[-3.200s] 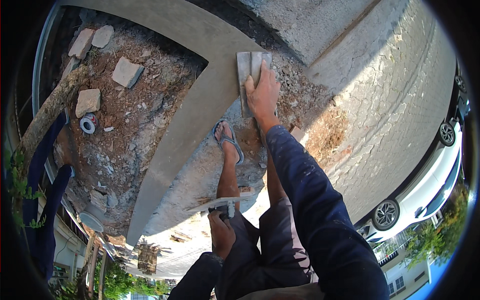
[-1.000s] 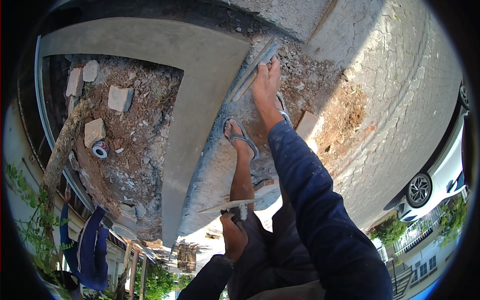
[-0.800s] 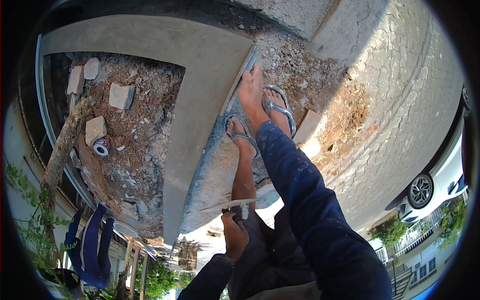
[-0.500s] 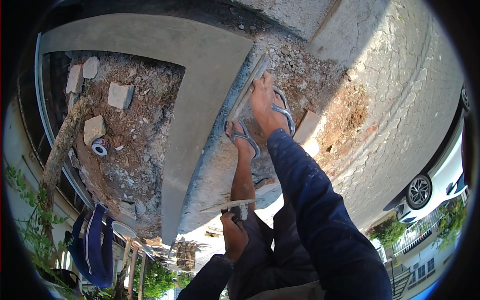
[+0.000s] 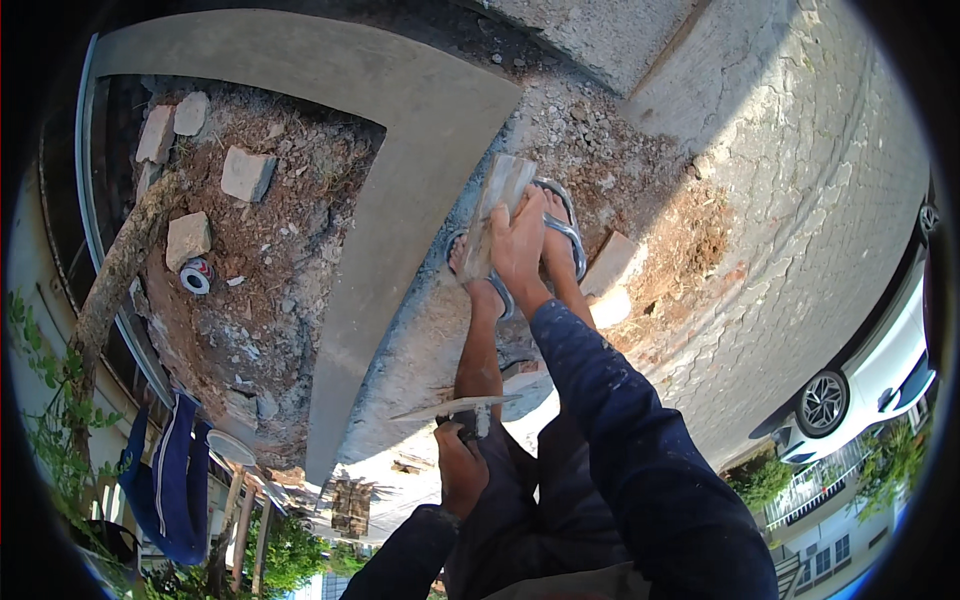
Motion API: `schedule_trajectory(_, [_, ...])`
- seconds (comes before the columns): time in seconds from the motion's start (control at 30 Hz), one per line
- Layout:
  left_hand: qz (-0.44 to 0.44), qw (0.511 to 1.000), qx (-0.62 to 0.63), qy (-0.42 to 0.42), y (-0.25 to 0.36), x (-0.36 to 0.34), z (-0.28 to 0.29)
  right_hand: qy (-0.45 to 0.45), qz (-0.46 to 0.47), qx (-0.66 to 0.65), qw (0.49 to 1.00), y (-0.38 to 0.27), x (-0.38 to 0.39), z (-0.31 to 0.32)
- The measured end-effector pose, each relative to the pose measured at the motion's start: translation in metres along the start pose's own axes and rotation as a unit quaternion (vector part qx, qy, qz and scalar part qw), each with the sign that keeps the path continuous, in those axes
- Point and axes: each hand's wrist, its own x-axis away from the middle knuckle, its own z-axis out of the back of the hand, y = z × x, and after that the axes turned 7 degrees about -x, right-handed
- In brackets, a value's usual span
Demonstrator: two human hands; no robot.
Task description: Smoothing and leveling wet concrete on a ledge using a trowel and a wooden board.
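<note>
My right hand (image 5: 518, 245) is closed round a flat wooden board (image 5: 508, 182), smeared with grey. It holds the board over my sandalled feet, beside the right-hand edge of a smooth grey cement ledge (image 5: 425, 175). The far fingers are hidden behind the board. Lower down, near my thigh, my left hand (image 5: 462, 472) grips the dark handle of a plastering trowel (image 5: 450, 408). The trowel's thin blade appears nearly edge-on, apart from the ledge.
Inside the ledge lie rubble, broken blocks (image 5: 248, 174) and a can (image 5: 196, 276). A tree trunk (image 5: 125, 265) leans at the left, near a hanging blue cloth (image 5: 178, 480). A brick (image 5: 612, 262) lies by my right foot. A white car (image 5: 860, 370) stands on the paving.
The board in my right hand has turned from nearly edge-on to showing its broad face, and my right hand has come slightly nearer. My left hand keeps hold of the trowel.
</note>
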Motion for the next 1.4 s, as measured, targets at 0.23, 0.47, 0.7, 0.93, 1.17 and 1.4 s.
schedule_trajectory(0.23, [-0.014,1.0,-0.023,0.016,0.002,0.002,-0.002,0.009,0.267,0.328,0.906,-0.072,-0.062,-0.018])
schedule_trajectory(0.47, [-0.005,1.0,-0.006,0.008,0.001,0.002,-0.004,-0.209,0.343,0.313,0.86,-0.031,0.02,-0.05])
schedule_trajectory(0.7, [-0.007,0.999,0.006,0.032,0.005,0.002,-0.009,-0.093,0.285,0.327,0.896,-0.057,-0.032,-0.04])
schedule_trajectory(0.93, [0.026,0.999,-0.008,0.031,0.004,0.002,-0.003,0.002,0.131,0.033,0.991,-0.04,-0.007,-0.023])
schedule_trajectory(1.17, [0.039,0.999,-0.013,0.014,0.008,0.002,-0.002,0.014,0.086,-0.041,0.995,-0.021,-0.067,-0.023])
schedule_trajectory(1.4, [0.019,0.999,-0.009,0.028,0.012,-0.003,0.006,-0.077,-0.111,-0.157,0.978,0.021,0.023,0.009])
